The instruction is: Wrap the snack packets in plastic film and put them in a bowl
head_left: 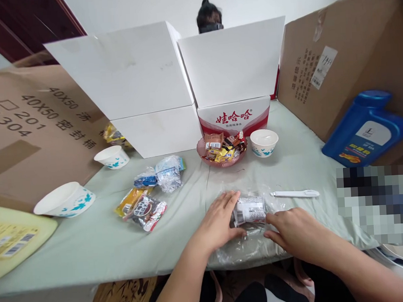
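Observation:
A packet with a white printed label and barcode (250,210) lies on a sheet or bag of clear plastic (234,254) at the table's front. My left hand (219,220) grips the packet's left end, fingers along the far side and thumb at the near side. At the right end, my right hand (290,229) has its curled index finger against the packet and its thumb lower, by the plastic. Between them the two hands hold the packet flat. Just beyond my right hand rests a white utility knife (294,194).
A pink bowl of wrapped snacks (204,159) and a white paper bowl (264,143) stand ahead. Several snack packets (145,210) lie left, near two more paper bowls (69,199). A blue bottle (364,129), a yellow container (17,239) and cardboard boxes (27,119) flank the table. A person sits behind white boxes (230,64).

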Demonstrator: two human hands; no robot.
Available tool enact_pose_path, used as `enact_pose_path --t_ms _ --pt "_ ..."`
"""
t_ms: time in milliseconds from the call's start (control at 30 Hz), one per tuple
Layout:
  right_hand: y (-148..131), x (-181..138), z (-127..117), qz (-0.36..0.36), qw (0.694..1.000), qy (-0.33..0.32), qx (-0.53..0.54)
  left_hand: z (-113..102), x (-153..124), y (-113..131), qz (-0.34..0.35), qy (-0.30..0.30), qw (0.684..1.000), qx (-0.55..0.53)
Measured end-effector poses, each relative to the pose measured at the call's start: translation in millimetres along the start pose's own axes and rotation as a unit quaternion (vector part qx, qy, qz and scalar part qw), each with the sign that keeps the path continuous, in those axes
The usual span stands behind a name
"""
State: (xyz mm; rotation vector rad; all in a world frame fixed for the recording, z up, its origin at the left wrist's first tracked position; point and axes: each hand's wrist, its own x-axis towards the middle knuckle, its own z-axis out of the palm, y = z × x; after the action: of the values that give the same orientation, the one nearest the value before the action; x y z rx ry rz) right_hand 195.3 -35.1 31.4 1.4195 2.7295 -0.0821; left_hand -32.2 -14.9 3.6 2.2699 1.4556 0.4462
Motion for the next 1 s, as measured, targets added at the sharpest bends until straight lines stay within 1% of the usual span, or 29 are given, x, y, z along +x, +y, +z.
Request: enact_pose_path --t_ms 67,167,300,333,367,400,433,467,533,567,600,633,667,733,800,833,900,1000 --pt "7 1 1 0.071 0.997 -0.008 -0.030 3 2 -5 -0.031 -0.044 0.998 0.022" --pt "24 2 -2 0.160 0.985 -0.021 -0.059 -4 0 -8 -0.087 -0.070 0.992 0.057" --pt "47 -1 -8 0.215 0.973 -0.041 -0.074 -16 -4 -8 -0.132 -0.111 0.981 0.084" --pt "49 -2 -9 0.226 0.971 -0.035 -0.069 -18 -5 -8 -0.136 -0.114 0.980 0.085" --pt "49 -3 -9 0.233 0.971 -0.014 -0.058 -19 -5 -7 -0.138 -0.113 0.980 0.085" --pt "47 -3 -9 0.226 0.973 0.021 -0.038 -19 -6 -7 -0.136 -0.110 0.981 0.084" --pt "42 -2 -8 0.198 0.978 0.069 -0.009 -19 -6 -6 -0.132 -0.105 0.982 0.083" --pt "35 0 -7 0.150 0.981 0.123 0.025 -18 -6 -6 -0.123 -0.100 0.984 0.080" --pt "18 8 0 0.021 0.972 0.218 0.087 -15 -7 -5 -0.090 -0.091 0.989 0.070" --pt "9 13 5 -0.038 0.964 0.240 0.106 -14 -7 -4 -0.069 -0.091 0.992 0.062" --pt "2 18 10 -0.078 0.960 0.243 0.114 -12 -6 -3 -0.051 -0.094 0.993 0.054" --pt "-4 23 14 -0.097 0.961 0.234 0.114 -10 -6 -3 -0.039 -0.101 0.993 0.045" --pt "-7 27 18 -0.100 0.965 0.215 0.111 -9 -6 -2 -0.035 -0.111 0.992 0.039" --pt "-8 32 23 -0.078 0.977 0.163 0.114 -7 -6 -2 -0.047 -0.123 0.991 0.031" --pt "-1 33 22 -0.054 0.981 0.127 0.137 -6 -6 -3 -0.064 -0.121 0.990 0.026" --pt "3 33 20 -0.046 0.980 0.120 0.153 -6 -6 -3 -0.069 -0.118 0.990 0.026" --pt "14 35 12 -0.028 0.972 0.138 0.187 -7 -6 -5 -0.074 -0.113 0.990 0.029" --pt "31 56 -7 0.015 0.952 0.213 0.220 -8 -5 -8 -0.075 -0.126 0.988 0.038"
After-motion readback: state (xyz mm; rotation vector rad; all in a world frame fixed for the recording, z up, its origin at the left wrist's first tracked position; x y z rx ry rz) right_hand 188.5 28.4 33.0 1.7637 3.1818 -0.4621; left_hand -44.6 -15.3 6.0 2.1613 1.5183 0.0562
